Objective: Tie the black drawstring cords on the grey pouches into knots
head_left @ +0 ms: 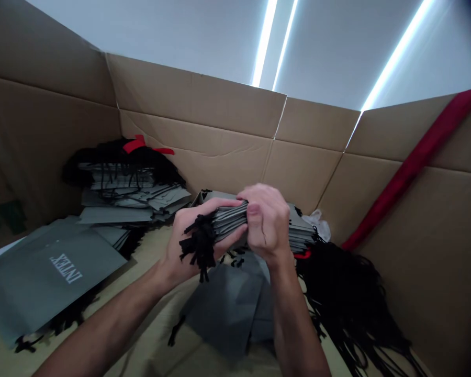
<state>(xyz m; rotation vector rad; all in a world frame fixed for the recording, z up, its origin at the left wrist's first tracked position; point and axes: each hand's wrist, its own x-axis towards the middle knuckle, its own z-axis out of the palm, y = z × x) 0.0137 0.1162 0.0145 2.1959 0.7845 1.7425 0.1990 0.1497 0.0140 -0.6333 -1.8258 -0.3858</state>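
Note:
Both my hands grip a thick bundle of flat grey paper bags (228, 219) with black cord handles, held on edge inside a large cardboard box (204, 104). My left hand (188, 246) wraps the bundle from below, its fingers closed next to the black cords (199, 246). My right hand (267, 220) clamps the bundle from above, with the thumb pressed on its edge. The rest of the bundle reaches right to a stack (303, 233) with a red tie.
A flat grey bag printed INTEX (51, 275) lies at the left. Behind it sits a tied pile of grey bags (125, 183) with a red ribbon. Another grey bag (230, 306) lies under my hands. Loose black cords (349, 303) spread at the right, below a red strip (412, 162) on the box wall.

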